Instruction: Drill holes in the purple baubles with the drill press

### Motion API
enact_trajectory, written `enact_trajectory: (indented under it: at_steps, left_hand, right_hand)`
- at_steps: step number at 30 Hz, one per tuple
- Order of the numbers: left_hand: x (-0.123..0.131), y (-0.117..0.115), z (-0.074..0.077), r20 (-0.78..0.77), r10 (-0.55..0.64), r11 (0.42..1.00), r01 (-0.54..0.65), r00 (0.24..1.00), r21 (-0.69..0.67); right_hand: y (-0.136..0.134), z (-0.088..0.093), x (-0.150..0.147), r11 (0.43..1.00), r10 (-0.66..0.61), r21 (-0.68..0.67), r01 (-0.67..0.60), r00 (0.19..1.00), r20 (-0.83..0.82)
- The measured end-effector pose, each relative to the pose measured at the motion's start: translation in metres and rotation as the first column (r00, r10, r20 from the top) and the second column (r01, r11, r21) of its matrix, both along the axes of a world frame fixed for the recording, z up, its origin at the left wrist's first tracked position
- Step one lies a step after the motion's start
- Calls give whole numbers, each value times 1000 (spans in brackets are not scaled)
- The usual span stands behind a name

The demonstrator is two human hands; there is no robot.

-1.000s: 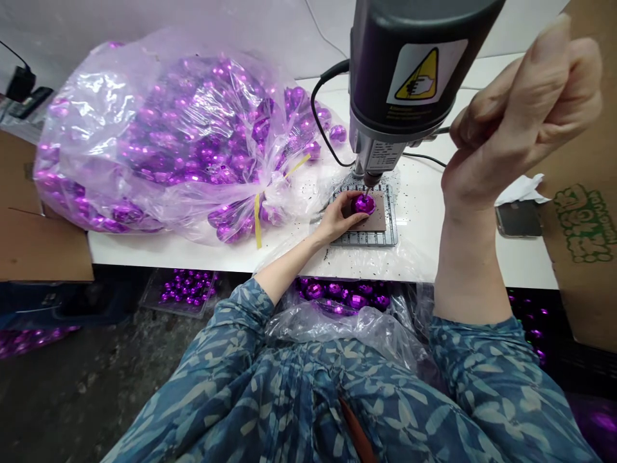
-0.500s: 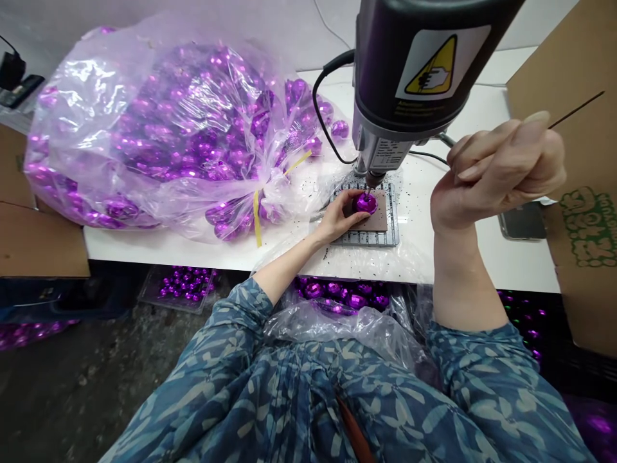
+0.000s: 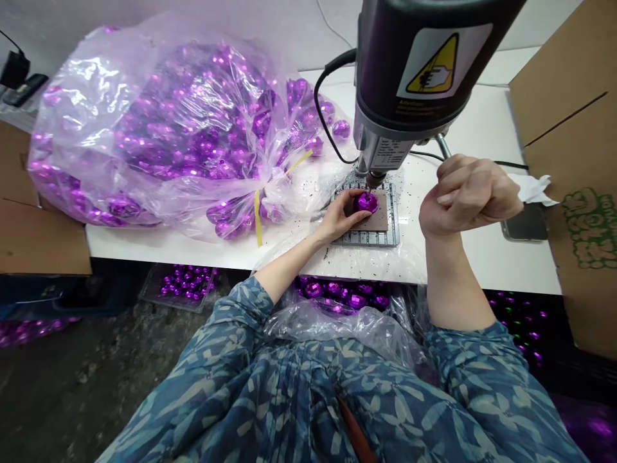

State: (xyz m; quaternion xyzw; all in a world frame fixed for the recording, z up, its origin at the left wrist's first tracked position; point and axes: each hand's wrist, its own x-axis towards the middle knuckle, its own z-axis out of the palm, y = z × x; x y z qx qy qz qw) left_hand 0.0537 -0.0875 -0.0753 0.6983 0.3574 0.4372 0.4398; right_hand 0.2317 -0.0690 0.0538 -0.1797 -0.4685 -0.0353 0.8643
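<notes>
A shiny purple faceted ball (image 3: 367, 202) rests on a brown board (image 3: 378, 222) over the grey slotted base plate (image 3: 393, 238). My left hand (image 3: 341, 217) is closed round its left side, thumb in front and fingers behind. Right above the ball is the chuck (image 3: 375, 179) of a black and grey drill press (image 3: 409, 116), its tip at the ball's top. My right hand (image 3: 467, 198) is a fist at the end of the press's metal lever (image 3: 443, 146); the grip inside it is hidden.
A large clear bag (image 3: 159, 122) of purple balls, tied with yellow, fills the left of the white table (image 3: 144, 249). Purple balls (image 3: 337, 296) lie in plastic below the front edge. A phone (image 3: 525, 222), white tissue (image 3: 534, 188) and cardboard box (image 3: 578, 161) are at right.
My right hand has come down and a little to the left, still in a fist, uncovering the tissue and more of the lever. My left hand and the ball stay in place.
</notes>
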Motion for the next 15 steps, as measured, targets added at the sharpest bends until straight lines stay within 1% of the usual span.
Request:
enact_trajectory:
  at_steps: [2, 4, 5, 7, 9, 10, 12, 13, 14, 15]
  left_hand:
    - [0, 0, 0, 4, 3, 1000, -3, 1000, 3]
    - [0, 0, -1, 9, 1, 1000, -1, 1000, 4]
    - [1, 1, -2, 9, 2, 1000, -2, 1000, 4]
    - [3, 2, -6, 12, 6, 1000, -6, 1000, 10]
    - [4, 1, -8, 28, 12, 999, -13, 1000, 33]
    - [4, -1, -8, 37, 24, 998, -26, 999, 50]
    - [-2, -10, -2, 51, 94, 992, -98, 994, 83]
    - [-9, -18, 5, 53, 130, 986, -135, 990, 94]
    - [-18, -29, 13, 44, 136, 985, -140, 990, 99]
    - [-29, -41, 23, 17, 101, 990, -102, 995, 94]
  right_hand:
    - [-8, 18, -4, 999, 25, -31, -25, 1000, 0]
    - [-16, 49, -8, 993, 71, -96, -71, 997, -2]
    - [-18, 66, -10, 981, 113, -158, -110, 994, 11]
    - [-19, 100, -12, 917, 187, -360, -173, 982, 5]
    - [-14, 123, -13, 853, 216, -477, -211, 975, -45]
    - [-10, 130, -14, 830, 217, -515, -213, 975, -54]
    - [-2, 134, -12, 812, 210, -548, -199, 977, -43]
    - [1, 133, -11, 810, 207, -554, -191, 978, -35]
    - [4, 130, -8, 808, 213, -558, -192, 977, -26]
    - [7, 126, -4, 802, 230, -564, -197, 973, -13]
